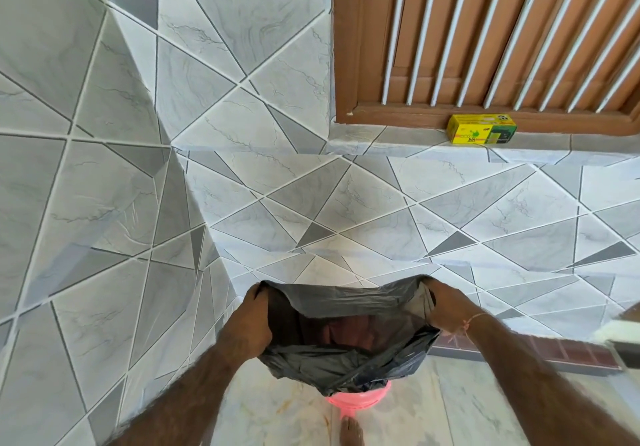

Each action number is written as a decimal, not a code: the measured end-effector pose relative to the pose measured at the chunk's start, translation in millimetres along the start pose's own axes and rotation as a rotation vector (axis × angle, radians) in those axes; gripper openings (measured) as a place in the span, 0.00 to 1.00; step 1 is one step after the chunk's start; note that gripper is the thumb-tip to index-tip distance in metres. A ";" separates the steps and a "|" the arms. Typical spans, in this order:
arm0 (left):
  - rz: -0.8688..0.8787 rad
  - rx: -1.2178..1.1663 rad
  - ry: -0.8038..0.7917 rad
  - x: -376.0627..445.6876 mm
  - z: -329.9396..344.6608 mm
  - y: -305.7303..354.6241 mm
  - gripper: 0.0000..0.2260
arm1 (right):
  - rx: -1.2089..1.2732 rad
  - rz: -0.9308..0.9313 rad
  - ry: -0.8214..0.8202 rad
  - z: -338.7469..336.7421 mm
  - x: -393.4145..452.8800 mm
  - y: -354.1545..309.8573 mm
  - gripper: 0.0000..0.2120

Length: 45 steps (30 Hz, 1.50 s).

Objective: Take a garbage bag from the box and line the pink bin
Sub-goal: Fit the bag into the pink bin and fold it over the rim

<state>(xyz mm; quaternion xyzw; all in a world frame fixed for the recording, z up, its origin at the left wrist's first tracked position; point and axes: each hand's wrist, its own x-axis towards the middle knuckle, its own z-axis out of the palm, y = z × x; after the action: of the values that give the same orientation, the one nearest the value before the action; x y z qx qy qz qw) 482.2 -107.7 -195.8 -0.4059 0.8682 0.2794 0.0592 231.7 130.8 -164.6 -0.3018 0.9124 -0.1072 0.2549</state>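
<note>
A black garbage bag (346,366) hangs with its mouth spread wide between my two hands. My left hand (251,321) grips the bag's left rim and my right hand (446,307) grips the right rim. Under the bag, only a sliver of the pink bin (360,402) shows on the floor; the bag hides the remainder. The bag's lower part droops over the bin's top. The yellow garbage bag box (481,129) lies on the tiled ledge below the window, far from both hands.
Grey tiled walls meet in a corner at the left. A brown wooden window frame (346,65) with white bars sits above the ledge. My bare foot (351,431) stands on the marble floor just in front of the bin. A dark brick strip (519,348) runs along the wall's base.
</note>
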 end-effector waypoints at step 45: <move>-0.070 -0.217 -0.400 224.7 273.4 7.2 0.27 | 0.395 0.293 -0.182 212.6 231.6 103.9 0.44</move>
<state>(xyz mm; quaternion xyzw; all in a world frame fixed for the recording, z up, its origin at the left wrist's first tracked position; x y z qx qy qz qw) 293.9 -109.1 -495.5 -0.3762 0.7894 0.4437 0.1959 133.4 64.3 -473.8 -0.1191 0.8810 -0.2178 0.4028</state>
